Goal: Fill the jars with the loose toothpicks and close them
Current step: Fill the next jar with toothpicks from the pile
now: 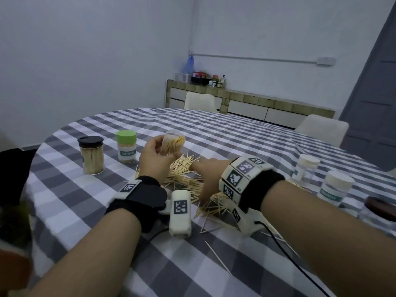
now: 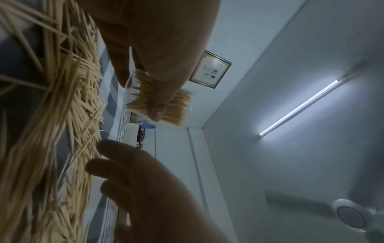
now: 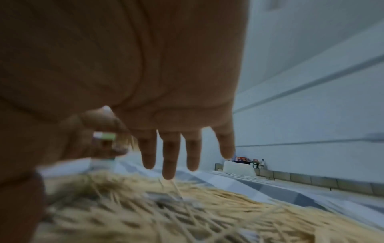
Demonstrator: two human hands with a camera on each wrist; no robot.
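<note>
My left hand (image 1: 157,156) grips a clear lidless jar (image 1: 173,142), tilted and partly filled with toothpicks, just above the far edge of the loose toothpick pile (image 1: 188,179). In the left wrist view its thumb and fingers (image 2: 154,92) pinch the jar (image 2: 178,106) by its side. My right hand (image 1: 203,174) reaches over the pile with straight, spread fingers (image 3: 170,156) and holds nothing; the toothpicks (image 3: 187,207) lie just under the fingertips. The right hand (image 2: 135,172) also shows beside the pile (image 2: 51,115) in the left wrist view.
On the checked tablecloth (image 1: 214,133) a black-lidded jar (image 1: 91,155) and a green-lidded jar (image 1: 126,146) stand full at the left. Two white-lidded jars (image 1: 306,168) (image 1: 336,187) and a dark lid (image 1: 379,207) are at the right. Stray toothpicks (image 1: 218,258) lie near me.
</note>
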